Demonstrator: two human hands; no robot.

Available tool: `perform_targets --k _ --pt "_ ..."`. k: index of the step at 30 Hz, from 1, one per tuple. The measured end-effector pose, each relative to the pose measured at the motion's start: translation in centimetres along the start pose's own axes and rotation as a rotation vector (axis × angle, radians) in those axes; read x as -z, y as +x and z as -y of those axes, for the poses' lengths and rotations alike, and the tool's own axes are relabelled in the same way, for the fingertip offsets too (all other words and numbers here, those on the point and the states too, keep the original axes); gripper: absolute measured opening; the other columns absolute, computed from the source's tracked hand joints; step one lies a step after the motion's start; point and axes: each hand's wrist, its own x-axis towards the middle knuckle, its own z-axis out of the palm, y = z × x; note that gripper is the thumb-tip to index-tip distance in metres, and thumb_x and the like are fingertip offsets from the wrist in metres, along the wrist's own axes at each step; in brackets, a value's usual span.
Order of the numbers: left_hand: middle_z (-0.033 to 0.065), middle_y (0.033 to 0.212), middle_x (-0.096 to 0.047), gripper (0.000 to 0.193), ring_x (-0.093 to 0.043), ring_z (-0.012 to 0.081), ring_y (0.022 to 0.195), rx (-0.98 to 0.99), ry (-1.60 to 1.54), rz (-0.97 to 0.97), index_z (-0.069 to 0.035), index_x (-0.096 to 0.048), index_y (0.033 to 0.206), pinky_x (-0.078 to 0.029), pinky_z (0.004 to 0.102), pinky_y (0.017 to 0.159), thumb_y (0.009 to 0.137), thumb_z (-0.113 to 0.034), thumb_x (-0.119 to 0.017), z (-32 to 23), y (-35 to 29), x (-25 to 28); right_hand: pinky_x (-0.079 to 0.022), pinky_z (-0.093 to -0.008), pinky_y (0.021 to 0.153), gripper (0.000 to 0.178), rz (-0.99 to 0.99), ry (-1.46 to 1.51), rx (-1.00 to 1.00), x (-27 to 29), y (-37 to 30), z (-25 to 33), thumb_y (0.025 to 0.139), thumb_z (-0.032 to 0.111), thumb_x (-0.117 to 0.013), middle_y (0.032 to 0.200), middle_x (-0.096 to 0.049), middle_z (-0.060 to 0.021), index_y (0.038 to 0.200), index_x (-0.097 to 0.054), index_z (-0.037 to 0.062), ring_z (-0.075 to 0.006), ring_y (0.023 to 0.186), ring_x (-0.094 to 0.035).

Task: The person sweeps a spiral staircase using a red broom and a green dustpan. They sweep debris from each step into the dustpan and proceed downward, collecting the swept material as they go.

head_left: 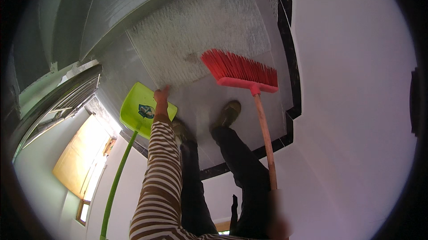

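Observation:
My left hand, at the end of a striped sleeve, reaches down past the edge of a lime-green dustpan. Its fingers look apart, and I see nothing held in them. The dustpan's long green handle runs to the lower left with no hand on its visible part. On the right, a broom with red bristles and a wooden stick is held head-outward over the floor. Near the lower edge my right hand, blurred, is closed round the broom stick; its separate fingers do not show.
My shoes stand on a grey tiled floor with a paler rough-looking patch ahead. Black skirting borders the white wall on the right. Stairs lie at the far left, beside a metal railing and a bright window.

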Motion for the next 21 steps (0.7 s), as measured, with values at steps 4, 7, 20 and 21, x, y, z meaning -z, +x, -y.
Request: perform_targets --k 4,7,20,21 --pt "0.0235 0.101 -0.071 0.061 -0.067 0.0422 0.099 -0.145 -0.045 0.073 0.002 -0.067 0.106 -0.051 0.0491 0.084 0.071 -0.045 -0.081 -2.4 -1.9 0.6 -0.047 -0.0329 0.062 0.039 -0.018 0.092 0.112 -0.3 -0.4 -0.2 0.096 0.019 -0.060 0.087 -0.068 -0.0176 0.132 -0.049 0.0122 -0.0185 0.071 -0.060" --pt "0.0246 0.102 -0.070 0.058 -0.066 0.0442 0.099 -0.218 0.211 0.103 -0.001 -0.067 0.110 -0.051 0.0500 0.083 0.073 -0.045 -0.078 -6.7 -7.3 2.5 -0.051 -0.0373 0.065 0.044 0.003 0.084 0.114 -0.9 -1.0 -0.9 0.093 0.021 -0.064 0.093 -0.068 -0.0200 0.132 -0.047 0.0091 -0.0236 0.078 -0.066" --pt "0.0134 0.084 -0.069 0.039 -0.064 0.0257 0.078 -0.501 -0.281 0.173 0.001 -0.069 0.099 -0.049 0.0388 0.069 0.085 -0.035 -0.070 -29.5 -36.3 19.9 -0.052 -0.0401 0.056 0.032 -0.404 0.068 0.776 -0.1 -7.1 -13.0 0.090 0.017 -0.067 0.070 -0.067 -0.0144 0.114 -0.053 0.0007 -0.0228 0.059 -0.066" --pt "0.0086 0.079 -0.068 0.035 -0.063 0.0191 0.071 -0.511 -0.345 0.163 0.001 -0.069 0.096 -0.049 0.0356 0.062 0.087 -0.032 -0.069 -30.6 -38.6 21.2 -0.052 -0.0402 0.055 0.032 -0.416 0.090 0.780 -0.3 -7.9 -13.7 0.090 0.018 -0.067 0.069 -0.067 -0.0143 0.113 -0.053 0.0007 -0.0232 0.058 -0.066"
